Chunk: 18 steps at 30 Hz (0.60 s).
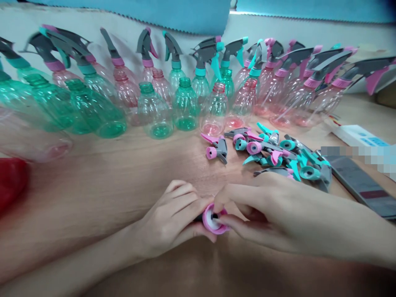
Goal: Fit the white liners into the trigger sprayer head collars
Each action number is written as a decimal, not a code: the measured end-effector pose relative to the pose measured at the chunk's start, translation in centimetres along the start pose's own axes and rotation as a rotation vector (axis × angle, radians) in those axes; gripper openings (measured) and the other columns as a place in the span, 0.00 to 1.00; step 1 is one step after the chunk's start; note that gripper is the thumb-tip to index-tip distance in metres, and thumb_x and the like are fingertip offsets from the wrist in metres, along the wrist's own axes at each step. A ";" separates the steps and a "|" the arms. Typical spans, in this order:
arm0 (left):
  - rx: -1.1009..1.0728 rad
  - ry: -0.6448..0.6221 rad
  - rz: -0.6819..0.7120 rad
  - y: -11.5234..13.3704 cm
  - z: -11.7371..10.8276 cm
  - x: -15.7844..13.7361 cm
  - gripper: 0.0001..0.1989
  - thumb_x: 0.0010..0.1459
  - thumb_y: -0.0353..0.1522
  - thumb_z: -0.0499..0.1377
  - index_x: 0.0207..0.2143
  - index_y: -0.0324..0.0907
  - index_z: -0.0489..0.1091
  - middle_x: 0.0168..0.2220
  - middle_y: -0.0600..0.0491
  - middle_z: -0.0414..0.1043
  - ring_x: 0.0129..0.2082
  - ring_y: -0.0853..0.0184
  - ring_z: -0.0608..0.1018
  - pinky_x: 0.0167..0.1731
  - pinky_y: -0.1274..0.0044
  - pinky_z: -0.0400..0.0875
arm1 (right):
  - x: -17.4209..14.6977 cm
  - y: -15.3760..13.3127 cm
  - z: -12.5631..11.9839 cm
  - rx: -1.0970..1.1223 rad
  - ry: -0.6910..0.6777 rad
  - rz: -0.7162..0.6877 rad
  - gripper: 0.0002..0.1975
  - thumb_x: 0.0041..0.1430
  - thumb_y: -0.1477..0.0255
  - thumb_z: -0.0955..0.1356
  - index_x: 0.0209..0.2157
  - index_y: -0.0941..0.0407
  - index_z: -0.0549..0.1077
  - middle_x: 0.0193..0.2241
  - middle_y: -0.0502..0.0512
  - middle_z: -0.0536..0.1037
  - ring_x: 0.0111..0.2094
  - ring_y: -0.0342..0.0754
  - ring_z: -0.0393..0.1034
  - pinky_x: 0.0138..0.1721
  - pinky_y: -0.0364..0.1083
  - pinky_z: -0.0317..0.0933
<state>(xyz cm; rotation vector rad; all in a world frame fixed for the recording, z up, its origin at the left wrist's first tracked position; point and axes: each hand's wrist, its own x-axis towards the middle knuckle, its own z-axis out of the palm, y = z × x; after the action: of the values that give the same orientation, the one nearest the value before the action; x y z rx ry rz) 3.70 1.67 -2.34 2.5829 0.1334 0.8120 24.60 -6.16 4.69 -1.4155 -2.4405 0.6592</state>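
Note:
My left hand (168, 216) is closed around a spray trigger head, its pink collar (217, 231) facing up and right. Inside the collar a white disc (210, 220) shows, with a dark spot at its middle. The thumb and forefinger of my right hand (272, 212) pinch at the collar's opening. What lies between those fingertips is too small and covered to make out. Most of the trigger head's grey body is hidden by my left fingers. Just beyond my hands lies a pile of loose trigger heads (272, 149) in grey, pink and teal.
Green and pink clear bottles without heads (185, 105) stand across the table (123, 177). Behind them are bottles with trigger heads fitted (201, 84). A phone-like dark device (360, 181) and a white box (355, 134) lie right. Something red (12, 181) sits at the left edge.

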 end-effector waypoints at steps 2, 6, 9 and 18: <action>0.001 0.000 0.007 -0.1 0.0 0.0 0.12 0.64 0.38 0.52 0.41 0.37 0.64 0.31 0.51 0.70 0.32 0.66 0.69 0.37 0.71 0.63 | 0.0 -0.1 0.1 0.031 0.002 -0.010 0.04 0.60 0.74 0.64 0.30 0.52 0.66 0.19 0.42 0.66 0.19 0.39 0.58 0.20 0.41 0.44; 0.005 -0.002 0.015 -0.1 0.0 0.1 0.12 0.65 0.38 0.52 0.42 0.36 0.65 0.30 0.50 0.70 0.31 0.66 0.69 0.37 0.71 0.63 | 0.1 -0.2 0.1 0.055 0.021 -0.011 0.05 0.59 0.75 0.63 0.33 0.51 0.69 0.21 0.42 0.69 0.20 0.39 0.61 0.20 0.41 0.47; 0.014 -0.011 0.004 -0.1 0.0 0.1 0.13 0.65 0.38 0.50 0.43 0.37 0.65 0.30 0.50 0.70 0.32 0.66 0.69 0.36 0.72 0.63 | 0.2 -0.3 0.0 0.032 -0.011 0.016 0.06 0.59 0.75 0.64 0.34 0.50 0.71 0.21 0.43 0.71 0.20 0.40 0.63 0.21 0.41 0.49; 0.048 -0.008 0.015 -0.1 0.0 0.1 0.19 0.63 0.38 0.54 0.51 0.33 0.62 0.30 0.51 0.68 0.32 0.66 0.69 0.37 0.72 0.63 | -0.1 -0.1 -0.5 0.030 -0.050 0.012 0.07 0.59 0.75 0.65 0.35 0.49 0.73 0.23 0.43 0.74 0.24 0.39 0.66 0.26 0.39 0.54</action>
<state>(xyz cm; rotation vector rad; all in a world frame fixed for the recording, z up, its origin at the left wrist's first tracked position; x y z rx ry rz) 3.75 1.74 -2.32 2.6348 0.1325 0.8138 24.76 -6.22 5.20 -1.4206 -2.4513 0.7392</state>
